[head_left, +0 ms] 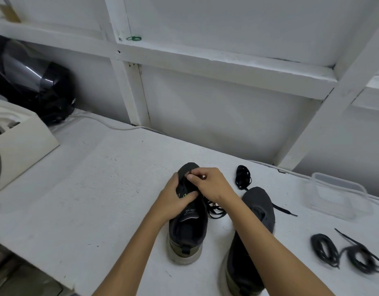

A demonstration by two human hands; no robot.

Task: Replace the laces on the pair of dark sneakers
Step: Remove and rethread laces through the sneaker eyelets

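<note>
Two dark sneakers stand on the white table, toes pointing away from me. My left hand [175, 198] grips the left sneaker [187, 229] around its upper, thumb across the tongue. My right hand [207, 183] pinches a black lace [216, 209] at the eyelets near the toe; the rest of that lace lies loose between the shoes. The right sneaker [251, 242] sits partly under my right forearm, a lace end [285, 211] trailing to its right. A bundled black lace [243, 177] lies beyond it. Two coiled black laces [325, 248] [361, 258] lie at the right.
A clear plastic container [339, 194] stands at the right, by the wall. A cream box [20, 144] and a shiny black bag [33, 82] are at the far left, with a white cable [103, 122] along the table's back. The table's front edge runs lower left.
</note>
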